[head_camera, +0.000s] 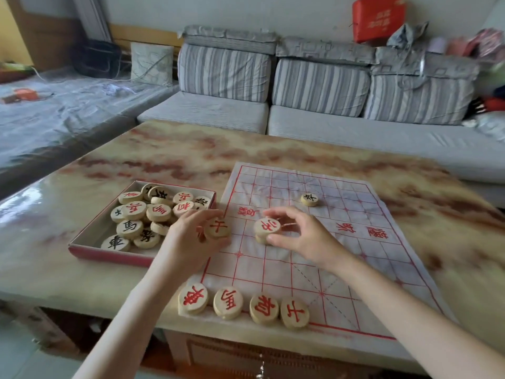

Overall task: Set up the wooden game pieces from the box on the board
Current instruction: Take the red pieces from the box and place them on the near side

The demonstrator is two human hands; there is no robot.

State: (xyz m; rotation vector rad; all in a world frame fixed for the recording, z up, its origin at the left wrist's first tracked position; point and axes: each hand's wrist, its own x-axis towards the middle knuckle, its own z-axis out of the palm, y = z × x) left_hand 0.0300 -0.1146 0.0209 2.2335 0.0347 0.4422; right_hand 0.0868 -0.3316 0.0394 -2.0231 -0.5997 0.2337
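1. We see a marbled table (169, 149) filling the middle of the frame, with a grey striped sofa (314, 86) behind it along the top.
2. A thin white cloth board (355, 242) with red grid lines lies wrinkled on the right half of the table, reaching from the centre down to the near edge.
3. A shallow red-rimmed box (90, 242) sits just left of the board, at centre left; we count more than a dozen round wooden pieces heaped inside, some with red characters and some with black.
4. Our left hand (188, 239) is at the board's left edge, just beside the box's right end, fingers closed around a red-marked piece (217, 228) with its face up.
5. Our right hand (303, 236) is over the board's middle, thumb and fingers curled around another red-marked piece (266, 227); a second disc seems to sit right under it, though we cannot tell whether the hand grips both.
6. A lone black-marked piece (309, 199) rests flat on the upper part of the board, well apart from both hands.
7. Four red-marked pieces stand in a row on the board's near edge at bottom centre: first (193, 298), second (228, 302), third (264, 308) and fourth (294, 312), each just beside the next.
8. A red bag (378, 19) sits on the sofa back at upper right.
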